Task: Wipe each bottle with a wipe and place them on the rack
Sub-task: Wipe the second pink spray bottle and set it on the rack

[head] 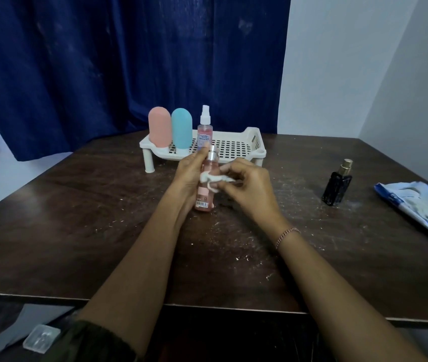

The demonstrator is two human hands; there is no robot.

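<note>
Pink spray bottle [206, 189] is upright at the middle of the table [103, 218], just on the near side of the rack [233, 147]. I cannot tell whether its base touches the wood. My left hand [190, 176] grips it from the left, fingers wrapped round the upper body and reaching up beside the silver cap [212, 150]. My right hand [249, 186] sits just to the right. Its thumb and fingertips pinch a crumpled white wipe [211, 180], which is pressed against the bottle about halfway up. A barcode label [202, 204] shows low on the bottle, facing me. A beaded bracelet [287, 236] circles my right wrist.

The white rack stands on short legs at the far middle of the table, and its floor is perforated. On its left part three bottles stand upright in a row. A pink rounded bottle [159, 126] is farthest left, with a blue rounded bottle [181, 128] just beside it. To their right is a clear spray bottle [204, 129] with pink liquid and a white pump.

Well apart to the right, a black bottle [337, 185] with a gold top stands on the table. Farther right, at the table's edge, lies a blue-and-white wipe pack [421, 205], partly cut off by the frame.

The table is dark wood flecked with white. A dark blue curtain [129, 61] hangs behind it, with a pale wall [351, 61] to the right. A small clear plastic case [41, 338] lies below the table's near left edge.
</note>
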